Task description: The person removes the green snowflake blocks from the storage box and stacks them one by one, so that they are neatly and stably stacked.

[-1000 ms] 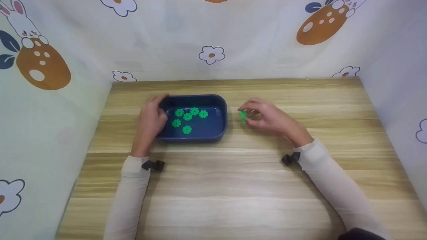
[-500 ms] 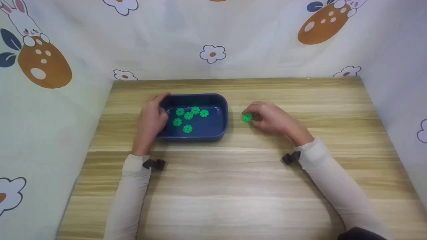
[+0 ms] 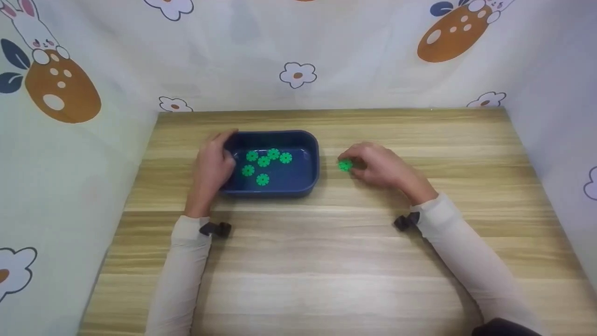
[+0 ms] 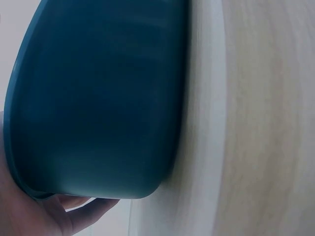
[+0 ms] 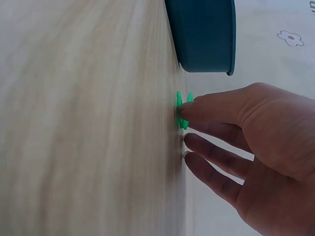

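Note:
A dark blue bin (image 3: 289,192) stands on the table, with several green notched discs (image 3: 262,179) lying flat on its floor. Its left end is gripped by my left hand (image 3: 212,165), thumb over the rim; in the left wrist view the hand (image 4: 44,216) shows at the corner of the bin (image 4: 98,98). To the right of the bin, my right hand (image 3: 380,165) pinches green discs (image 3: 345,165) low at the table surface. The right wrist view shows two discs (image 5: 180,110) close together, tilted apart at one end, under the thumb of the right hand (image 5: 256,132).
The wooden table (image 3: 326,261) runs back to a patterned cloth wall (image 3: 233,56), with more cloth at both sides. Black wrist devices (image 3: 217,229) sit at both cuffs. A dark object (image 3: 501,327) shows at the bottom right edge.
Since a second ago my right hand has moved slightly right and lower, and the green discs in it have turned from tilted to nearly flat. My left hand keeps its grip on the bin.

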Action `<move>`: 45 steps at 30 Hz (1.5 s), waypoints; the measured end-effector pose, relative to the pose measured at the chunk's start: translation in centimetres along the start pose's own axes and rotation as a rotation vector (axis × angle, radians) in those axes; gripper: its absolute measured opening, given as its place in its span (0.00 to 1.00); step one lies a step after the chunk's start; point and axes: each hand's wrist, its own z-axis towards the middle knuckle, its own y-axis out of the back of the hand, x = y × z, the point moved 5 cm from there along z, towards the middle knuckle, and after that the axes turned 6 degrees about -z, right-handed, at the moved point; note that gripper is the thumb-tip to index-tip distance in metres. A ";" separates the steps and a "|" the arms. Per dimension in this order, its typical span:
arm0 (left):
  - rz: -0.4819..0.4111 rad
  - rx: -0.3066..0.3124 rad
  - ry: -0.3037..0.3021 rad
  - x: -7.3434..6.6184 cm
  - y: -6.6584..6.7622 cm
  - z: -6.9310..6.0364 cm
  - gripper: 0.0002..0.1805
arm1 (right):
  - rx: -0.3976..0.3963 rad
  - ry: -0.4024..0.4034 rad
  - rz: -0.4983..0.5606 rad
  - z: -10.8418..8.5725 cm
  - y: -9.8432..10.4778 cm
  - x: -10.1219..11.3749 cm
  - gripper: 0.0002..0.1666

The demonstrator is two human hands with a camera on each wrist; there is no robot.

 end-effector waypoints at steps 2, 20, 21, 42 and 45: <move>-0.002 -0.003 -0.006 0.0 0.0 0.0 0.34 | 0.001 -0.005 0.013 0.0 0.0 0.0 0.22; -0.006 0.003 -0.005 -0.1 0.0 -0.1 0.33 | 0.003 -0.006 0.020 -0.1 -0.1 -0.2 0.22; -0.006 0.003 -0.005 -0.1 0.0 -0.1 0.33 | 0.002 -0.004 0.022 -0.1 -0.1 -0.2 0.21; -0.021 -0.017 -0.056 0.0 -0.1 0.2 0.34 | -0.013 0.007 0.032 -0.1 -0.1 -0.3 0.21; -0.021 -0.011 -0.047 0.1 -0.1 0.1 0.34 | -0.011 0.011 0.033 -0.1 -0.1 -0.3 0.21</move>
